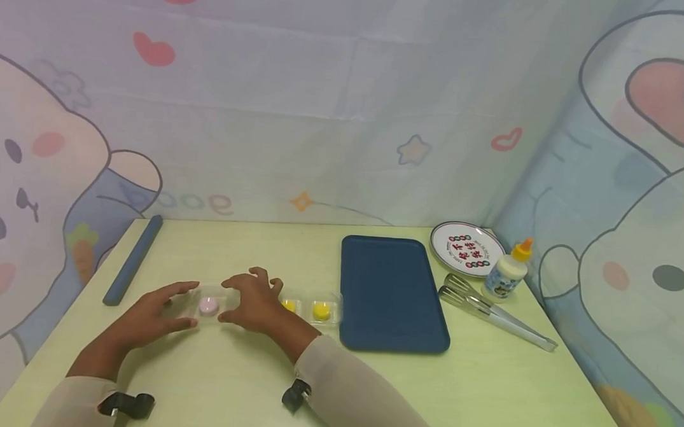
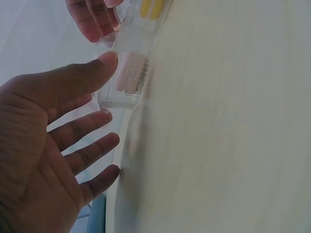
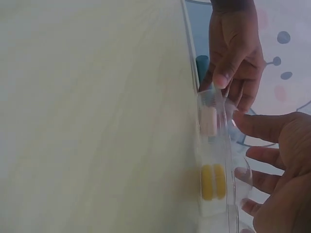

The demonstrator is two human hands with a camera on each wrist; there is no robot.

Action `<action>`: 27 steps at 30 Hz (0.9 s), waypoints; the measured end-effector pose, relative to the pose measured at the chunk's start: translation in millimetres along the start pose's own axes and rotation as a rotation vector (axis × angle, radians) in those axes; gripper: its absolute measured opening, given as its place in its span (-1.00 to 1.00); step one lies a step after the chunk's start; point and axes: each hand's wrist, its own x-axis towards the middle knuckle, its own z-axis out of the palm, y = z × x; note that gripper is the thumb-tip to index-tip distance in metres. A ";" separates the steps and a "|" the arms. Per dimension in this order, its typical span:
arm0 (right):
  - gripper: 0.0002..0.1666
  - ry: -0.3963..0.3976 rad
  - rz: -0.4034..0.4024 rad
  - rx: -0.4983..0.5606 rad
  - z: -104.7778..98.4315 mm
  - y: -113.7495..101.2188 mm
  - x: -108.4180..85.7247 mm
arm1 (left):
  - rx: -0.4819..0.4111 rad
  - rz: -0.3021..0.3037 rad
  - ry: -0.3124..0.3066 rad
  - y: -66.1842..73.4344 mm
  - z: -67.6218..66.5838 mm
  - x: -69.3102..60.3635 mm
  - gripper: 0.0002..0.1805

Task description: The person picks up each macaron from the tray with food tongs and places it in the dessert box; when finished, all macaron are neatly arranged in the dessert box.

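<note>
A long clear plastic box [image 1: 304, 312] with separate compartments lies on the table. It holds a pink macaron [image 1: 208, 306] towards the left and yellow macarons [image 1: 321, 311] farther right. My left hand [image 1: 149, 315] is at the box's left end, its fingers spread and its thumb close to the corner in the left wrist view. Over the middle of the box spreads my right hand [image 1: 254, 304], hiding part of it. In the right wrist view its fingers and thumb are extended along the clear lid [image 3: 243, 177]; whether they touch it is hard to tell.
A dark blue tray [image 1: 396, 295] lies just right of the box. Beyond it are a printed plate [image 1: 439, 243], a glue-like bottle [image 1: 511, 272] with an orange tip, and metal tongs [image 1: 503, 319]. A blue-grey bar [image 1: 133, 260] lies along the left edge.
</note>
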 end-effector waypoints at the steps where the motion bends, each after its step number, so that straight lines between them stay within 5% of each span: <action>1: -0.28 0.005 -0.005 0.000 -1.1 1.6 -0.5 | -0.002 0.004 0.001 0.1 -0.2 0.0 -0.13; 10: -0.33 0.052 -0.018 -0.068 -17.9 12.5 -8.8 | 0.009 0.005 0.003 11.7 -1.1 4.8 -0.05; 17: -0.32 0.096 -0.013 -0.107 -42.1 32.7 -28.2 | 0.156 -0.066 0.010 36.8 3.9 9.4 -0.01; 27: -0.26 0.183 0.021 -0.149 -66.6 76.9 -60.2 | 0.363 -0.074 0.110 53.0 19.4 2.4 0.08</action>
